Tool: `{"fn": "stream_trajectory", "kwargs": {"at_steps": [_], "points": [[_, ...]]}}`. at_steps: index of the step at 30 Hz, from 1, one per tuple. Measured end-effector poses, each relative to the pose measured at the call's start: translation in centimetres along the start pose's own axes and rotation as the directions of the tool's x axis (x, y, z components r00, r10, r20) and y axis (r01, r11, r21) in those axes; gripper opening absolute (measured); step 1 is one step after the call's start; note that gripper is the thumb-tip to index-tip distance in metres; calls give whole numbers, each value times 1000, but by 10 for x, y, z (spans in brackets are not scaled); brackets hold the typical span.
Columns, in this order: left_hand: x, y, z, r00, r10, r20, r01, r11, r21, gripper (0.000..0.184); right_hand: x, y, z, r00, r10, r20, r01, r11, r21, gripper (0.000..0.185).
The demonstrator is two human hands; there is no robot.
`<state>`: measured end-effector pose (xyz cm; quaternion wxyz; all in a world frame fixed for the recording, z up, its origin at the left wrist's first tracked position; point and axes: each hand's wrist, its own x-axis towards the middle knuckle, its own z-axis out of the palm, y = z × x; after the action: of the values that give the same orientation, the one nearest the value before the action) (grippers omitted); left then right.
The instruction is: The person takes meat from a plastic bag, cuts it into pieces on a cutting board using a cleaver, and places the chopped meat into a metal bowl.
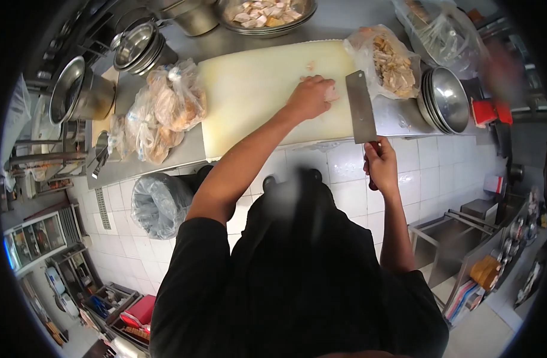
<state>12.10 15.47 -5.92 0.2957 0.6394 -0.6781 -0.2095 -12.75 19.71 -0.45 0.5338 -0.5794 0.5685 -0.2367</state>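
My left hand [311, 98] is closed over a piece of pale pink meat [332, 93] on the white cutting board [243, 89]. The fingers hide most of that piece. A small scrap [311, 65] lies just beyond the knuckles. My right hand [381, 166] grips the dark handle of a cleaver [361, 110], whose broad blade points away from me over the board's right edge. Blade and meat are apart. Right of the blade, an open plastic bag [396, 68] holds light brown pieces. Behind the board, a metal bowl [225, 18] contains cut pale chunks.
Tied plastic bags of food [166, 110] sit left of the board, near stacked metal pots [139, 51]. Nested bowls [446, 101] stand at the counter's right front edge. A bin lined with clear plastic [160, 203] is on the tiled floor, lower left.
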Motion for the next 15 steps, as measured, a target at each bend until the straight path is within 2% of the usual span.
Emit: {"fn": "stream_trajectory", "kwargs": {"at_steps": [1,4,6,7,9,12,15], "points": [[4,-3,4,1000,18,7,-18,1000,11,59,-1,3,1,1000,10,-5,-10,1000,-9,13],[6,-8,-4,993,-110,32,114,981,-155,61,-4,6,1,1000,8,-10,-9,1000,-25,14],[5,-7,-9,994,-109,14,109,977,-182,68,-3,7,2,1000,0,-7,-1,1000,-24,13],[4,-6,-9,993,-114,1,112,974,-196,72,-2,11,3,994,-105,-42,99,987,-124,14],[6,-20,7,1000,2,3,-1,996,-88,80,3,18,7,945,-321,-64,284,900,-330,16],[4,-31,17,1000,17,15,-17,998,-53,87,9,-12,18,857,-508,-85,440,808,-392,18],[-14,-18,-2,998,-35,-54,34,999,-26,88,12,-61,28,756,-639,-140,566,746,-351,34]]}}
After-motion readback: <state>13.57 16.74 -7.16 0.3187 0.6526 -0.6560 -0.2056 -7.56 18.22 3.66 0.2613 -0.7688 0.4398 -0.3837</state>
